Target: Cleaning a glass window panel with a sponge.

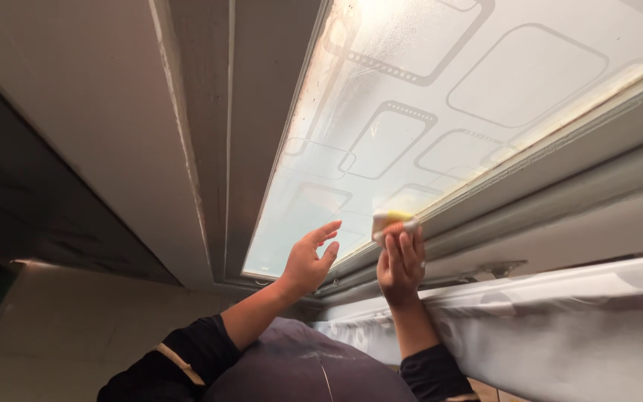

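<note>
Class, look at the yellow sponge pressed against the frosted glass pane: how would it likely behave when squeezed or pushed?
The yellow sponge probably squashes easily, since the right hand wraps it with its fingers. It looks light, held overhead one-handed. On the frosted glass pane it would likely slide smoothly.

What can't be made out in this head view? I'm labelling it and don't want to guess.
- Sponge: mostly hidden by the right hand's fingers; only its yellow and white top shows.
- Left hand: whether it touches the frosted glass pane is unclear.
- Pane's upper end: cut off by the frame's top edge.
- Grey cloth: runs off the right edge.
</note>
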